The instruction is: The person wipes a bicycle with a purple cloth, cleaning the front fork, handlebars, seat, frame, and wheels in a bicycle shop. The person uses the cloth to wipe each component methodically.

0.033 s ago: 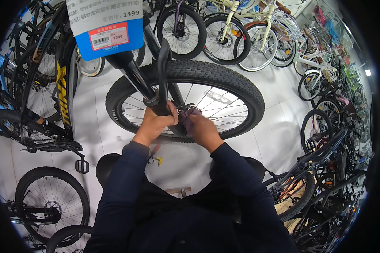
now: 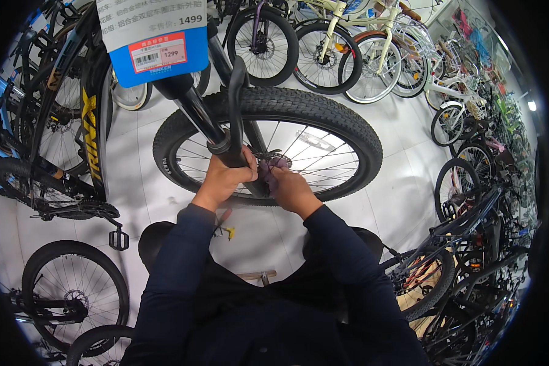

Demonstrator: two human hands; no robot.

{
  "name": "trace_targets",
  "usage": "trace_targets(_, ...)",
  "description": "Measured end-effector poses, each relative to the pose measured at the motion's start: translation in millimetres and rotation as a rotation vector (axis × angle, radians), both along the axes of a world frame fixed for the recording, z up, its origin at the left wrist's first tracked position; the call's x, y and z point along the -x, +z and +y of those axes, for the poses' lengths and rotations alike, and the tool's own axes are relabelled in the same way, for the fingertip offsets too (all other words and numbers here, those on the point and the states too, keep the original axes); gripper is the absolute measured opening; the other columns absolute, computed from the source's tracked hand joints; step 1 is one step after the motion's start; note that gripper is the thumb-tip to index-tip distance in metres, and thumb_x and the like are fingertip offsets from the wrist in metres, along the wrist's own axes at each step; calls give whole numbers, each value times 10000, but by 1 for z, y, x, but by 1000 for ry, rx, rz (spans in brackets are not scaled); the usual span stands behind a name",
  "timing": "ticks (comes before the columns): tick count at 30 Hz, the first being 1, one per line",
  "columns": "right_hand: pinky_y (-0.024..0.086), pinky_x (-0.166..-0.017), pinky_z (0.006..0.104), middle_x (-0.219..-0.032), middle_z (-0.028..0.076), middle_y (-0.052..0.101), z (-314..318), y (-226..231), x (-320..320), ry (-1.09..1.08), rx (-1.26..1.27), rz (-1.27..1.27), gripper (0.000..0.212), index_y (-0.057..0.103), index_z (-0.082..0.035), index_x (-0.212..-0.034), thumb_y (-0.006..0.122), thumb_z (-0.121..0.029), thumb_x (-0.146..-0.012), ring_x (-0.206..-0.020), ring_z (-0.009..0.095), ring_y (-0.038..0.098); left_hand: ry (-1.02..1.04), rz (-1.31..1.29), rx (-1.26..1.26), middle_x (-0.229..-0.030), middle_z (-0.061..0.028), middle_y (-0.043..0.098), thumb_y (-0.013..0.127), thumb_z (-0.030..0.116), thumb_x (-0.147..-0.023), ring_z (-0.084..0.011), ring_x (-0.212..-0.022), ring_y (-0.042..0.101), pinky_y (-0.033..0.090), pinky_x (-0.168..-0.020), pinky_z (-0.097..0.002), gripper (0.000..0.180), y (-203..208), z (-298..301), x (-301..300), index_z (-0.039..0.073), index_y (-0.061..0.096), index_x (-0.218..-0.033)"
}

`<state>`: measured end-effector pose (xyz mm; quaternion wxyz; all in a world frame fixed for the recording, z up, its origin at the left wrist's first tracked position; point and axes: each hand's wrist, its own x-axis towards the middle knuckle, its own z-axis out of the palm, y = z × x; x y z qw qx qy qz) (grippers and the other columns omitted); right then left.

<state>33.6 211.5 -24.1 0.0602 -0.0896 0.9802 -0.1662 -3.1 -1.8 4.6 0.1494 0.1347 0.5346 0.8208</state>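
Note:
A bicycle's front wheel (image 2: 332,110) with a knobbly black tyre lies tilted before me, held in a black suspension fork (image 2: 196,116). My left hand (image 2: 222,178) is closed round the lower part of the near fork leg. Close beside it, my right hand (image 2: 294,190) is closed on a crumpled purple rag (image 2: 274,166). The rag is against the wheel's hub area, partly covering the brake disc. Its lower part is hidden by my fingers and the fork leg.
A blue and white price card (image 2: 158,55) hangs over the fork. On the floor near my knees lie a yellow-ended tool (image 2: 229,233) and a wooden-handled tool (image 2: 256,276). Bicycles stand all round, including a black and yellow one (image 2: 93,131) at left and a detailed cluster (image 2: 470,244) at right.
My right hand has shifted slightly down and left with the rag, and it looks sharper than before. The left hand, fork and wheel stay in place.

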Motion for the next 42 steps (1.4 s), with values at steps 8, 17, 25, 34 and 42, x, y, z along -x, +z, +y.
trace_targets(8, 578, -921, 417, -1174, 173, 731, 0, -5, 48, 302, -55, -479, 532, 621, -62, -1356, 684, -57, -828, -1094, 351, 707, 4, -14, -16, -789, -60, 603, 643, -94, -663, -213, -823, 615, 522, -801, -357, 277, 2, 0, -2, 47, 566, -890)
trace_targets(17, 602, -847, 459, -1098, 183, 758, -14, -15, 43, 73, -251, -362, 272, 754, -6, -1078, 617, -204, -952, -1043, 280, 747, 26, 0, -16, -789, -60, 611, 652, -93, -667, -215, -821, 626, 522, -790, -355, 277, 1, 1, -3, 48, 569, -891)
trace_targets(25, 587, -872, 424, -1093, 125, 772, -15, -21, 49, 162, -399, -429, 251, 779, -136, -1138, 665, -214, -928, -1032, 320, 741, 13, -12, -10, -788, -63, 613, 646, -88, -666, -214, -812, 622, 516, -773, -345, 273, 1, 1, -3, 51, 572, -890)
trace_targets(34, 580, -853, 436, -1067, 97, 770, -3, -25, 49, 331, -228, -282, 443, 736, -160, -1245, 742, -137, -803, -1003, 305, 738, 13, -2, -26, -771, -68, 608, 619, -76, -669, -216, -772, 608, 513, -767, -355, 255, 4, 1, -3, 46, 563, -886)
trace_targets(42, 599, -836, 428, -1036, 119, 778, -10, -5, 55, 181, -156, -606, 407, 709, -226, -1292, 555, -93, -940, -969, 300, 759, 1, -15, -53, -769, -58, 596, 617, -85, -670, -209, -767, 601, 514, -797, -361, 258, 3, 2, -2, 49, 560, -883)
